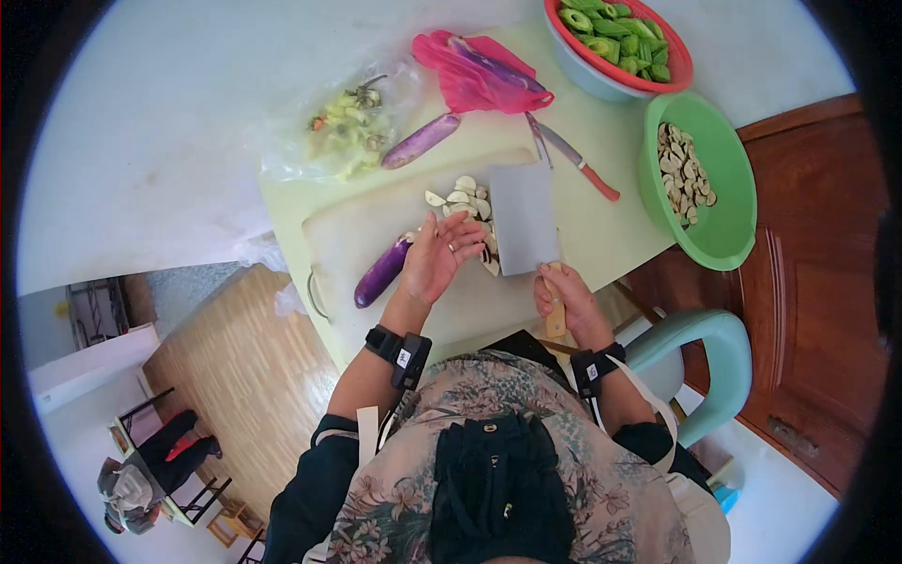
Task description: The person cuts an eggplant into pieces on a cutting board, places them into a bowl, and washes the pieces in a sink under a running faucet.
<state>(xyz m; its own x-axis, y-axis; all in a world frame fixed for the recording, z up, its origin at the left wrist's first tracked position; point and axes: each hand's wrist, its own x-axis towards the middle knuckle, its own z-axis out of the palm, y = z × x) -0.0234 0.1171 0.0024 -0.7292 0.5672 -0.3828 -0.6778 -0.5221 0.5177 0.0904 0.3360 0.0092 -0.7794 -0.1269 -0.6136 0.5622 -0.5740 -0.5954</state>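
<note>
**Here, cleaver and eggplant share the board**

Seen from above, the person's left hand (438,258) lies open over the cutting board (352,235), palm turned up toward the camera and fingers loosely spread (a ring shows on one). Its heel rests at the cut end of a purple eggplant (382,272). The forearm reaches in from the lower left, a black band at the wrist. The right hand (561,299) is closed around the wooden handle of a cleaver (523,220), whose broad blade lies just beside the left fingertips. Pale eggplant slices (463,195) sit in a heap on the board between hand and blade. Farther up the pale green table (601,235) are a second eggplant (421,141), a small knife (575,160) and a green bowl (728,235) of slices.
</note>
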